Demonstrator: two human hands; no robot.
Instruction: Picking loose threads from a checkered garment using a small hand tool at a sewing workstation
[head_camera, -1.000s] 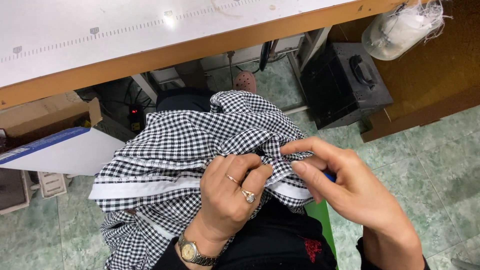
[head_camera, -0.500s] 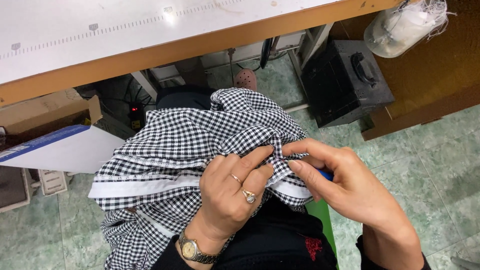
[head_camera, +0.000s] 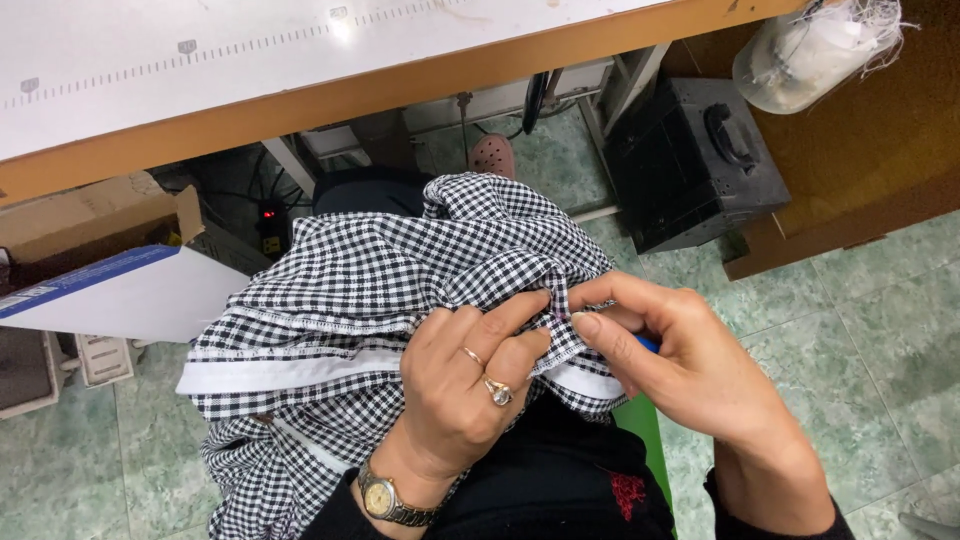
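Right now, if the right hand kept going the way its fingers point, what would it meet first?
The right hand points leftward; its fingertips already touch the checked fabric at the seam, so the fabric comes first, then the left hand's fingers just behind, though depth is unclear.

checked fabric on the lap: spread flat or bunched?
Bunched. The checked fabric lies in crumpled folds over the lap, and the left hand and right hand pinch one gathered edge between their fingertips.

A sewing workshop — a white table (head_camera: 200, 60) with a printed ruler and wood edge, a black machine motor (head_camera: 690, 160) under it, green tiled floor (head_camera: 880, 340), gingham fabric (head_camera: 400, 270) on a lap.
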